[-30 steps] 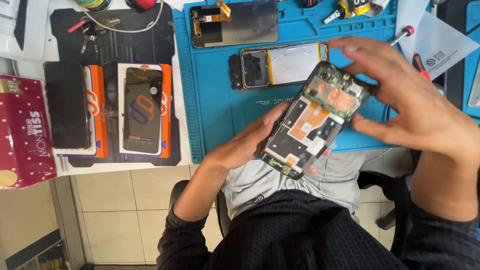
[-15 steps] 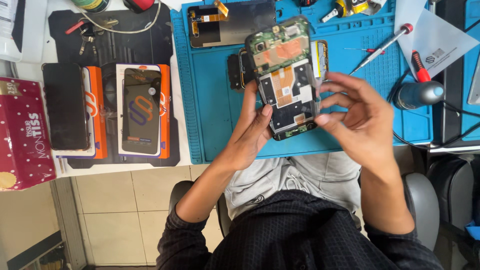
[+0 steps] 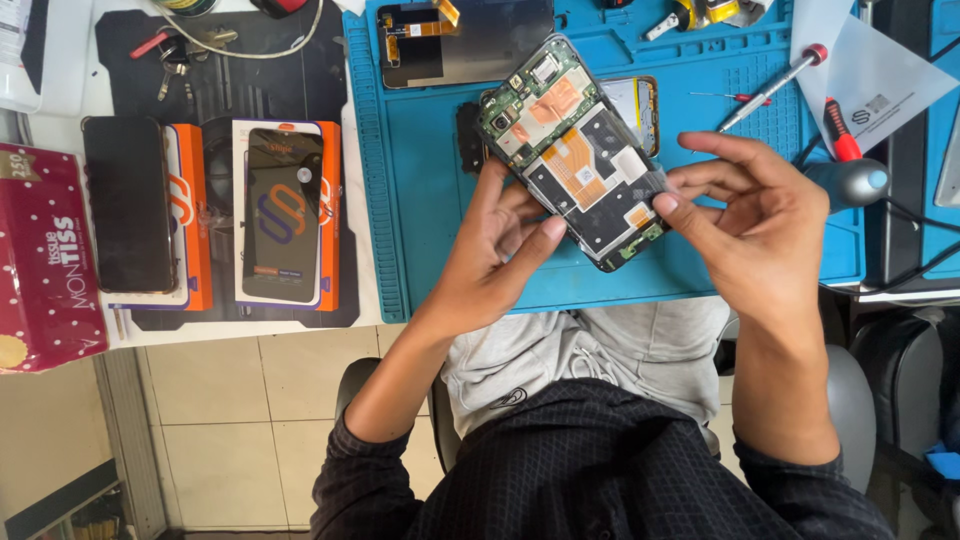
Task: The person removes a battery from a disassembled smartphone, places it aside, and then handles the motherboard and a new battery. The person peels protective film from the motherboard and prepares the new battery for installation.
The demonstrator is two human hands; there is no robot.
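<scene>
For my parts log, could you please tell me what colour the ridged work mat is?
Blue; the ridged silicone work mat shows best in the head view.

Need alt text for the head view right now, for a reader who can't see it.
Both hands hold an opened phone with its circuit board exposed above a blue work mat: the left hand supports it from below and the right hand pinches its lower edge. Screwdrivers lie on the mat; two boxed phones sit left.
</scene>
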